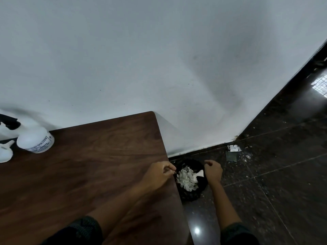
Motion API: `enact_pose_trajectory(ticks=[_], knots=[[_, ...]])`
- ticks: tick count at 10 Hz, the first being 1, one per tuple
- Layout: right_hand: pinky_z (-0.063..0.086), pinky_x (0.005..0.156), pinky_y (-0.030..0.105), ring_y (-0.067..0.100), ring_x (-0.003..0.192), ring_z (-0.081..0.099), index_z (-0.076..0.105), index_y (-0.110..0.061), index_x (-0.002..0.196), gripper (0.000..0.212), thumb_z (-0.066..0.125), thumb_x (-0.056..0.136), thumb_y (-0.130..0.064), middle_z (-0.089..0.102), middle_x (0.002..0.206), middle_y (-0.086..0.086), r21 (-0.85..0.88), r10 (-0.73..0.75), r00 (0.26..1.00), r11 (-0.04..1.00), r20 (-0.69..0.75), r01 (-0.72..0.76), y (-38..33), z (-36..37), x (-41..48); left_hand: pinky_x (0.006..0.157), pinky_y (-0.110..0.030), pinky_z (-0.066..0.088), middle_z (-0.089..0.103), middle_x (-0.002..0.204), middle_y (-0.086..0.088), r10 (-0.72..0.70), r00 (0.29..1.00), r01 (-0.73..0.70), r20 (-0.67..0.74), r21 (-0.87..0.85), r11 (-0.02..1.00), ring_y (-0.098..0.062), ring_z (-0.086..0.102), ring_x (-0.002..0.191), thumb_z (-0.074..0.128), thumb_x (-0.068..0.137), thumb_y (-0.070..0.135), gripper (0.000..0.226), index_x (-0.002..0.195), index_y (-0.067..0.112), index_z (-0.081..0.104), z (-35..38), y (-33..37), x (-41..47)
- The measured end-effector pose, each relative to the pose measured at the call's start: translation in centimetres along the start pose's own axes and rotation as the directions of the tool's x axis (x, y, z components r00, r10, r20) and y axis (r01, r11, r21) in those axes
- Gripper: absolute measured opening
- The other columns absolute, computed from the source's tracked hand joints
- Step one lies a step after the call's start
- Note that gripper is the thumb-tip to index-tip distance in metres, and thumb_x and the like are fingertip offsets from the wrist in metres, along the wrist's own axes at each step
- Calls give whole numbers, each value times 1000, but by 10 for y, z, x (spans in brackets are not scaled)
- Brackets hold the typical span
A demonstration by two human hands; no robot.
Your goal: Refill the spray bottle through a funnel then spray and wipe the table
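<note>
Head view, one moment. A pale wall [159, 50] fills the upper field. Below it lie a dark wooden table [88, 174] on my left and a polished black floor [274, 174] on my right. A black bin [192, 195] stands on the floor just beside the table's right edge, holding crumpled white paper [186, 178].

The spray bottle [35, 140], white-bodied with a black trigger head, stands upright near the table's far left corner, close to the wall and well apart from both hands. I judge it to be thin, stiff plastic: light when empty, noticeably heavier once filled, and smooth enough to slip if wet. The narrow neck under the trigger head is the surest place to take hold, with the body as the alternative.

The left hand [159, 174] is at the table's edge by the bin's rim, fingers curled. The right hand [213, 170] is at the rim's opposite side, likewise curled. I cannot tell whether either one grasps the rim, a liner or nothing.

A small white piece, probably the funnel [5, 153], lies beside the bottle. It looks light and easily tipped. Paper scraps [232, 151] lie on the floor by the wall.
</note>
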State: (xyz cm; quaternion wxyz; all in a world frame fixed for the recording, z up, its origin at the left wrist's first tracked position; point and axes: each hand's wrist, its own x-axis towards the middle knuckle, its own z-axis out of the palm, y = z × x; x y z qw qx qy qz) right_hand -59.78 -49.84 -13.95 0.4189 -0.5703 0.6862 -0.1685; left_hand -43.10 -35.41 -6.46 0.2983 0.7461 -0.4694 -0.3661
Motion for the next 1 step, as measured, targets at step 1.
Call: enact_pose_trajectory(ticks=[1], knots=[[45,84,33,34,99,62,69,4,101,24,52,83,4,68,105,22,52,-18,996,998,-85,23,-1,2,-16,83,-23,51,70,99,0,36,992,-29,-121,57,998,-6,64,87,53,88,5,22,100,14,69,-4,-18,-9]])
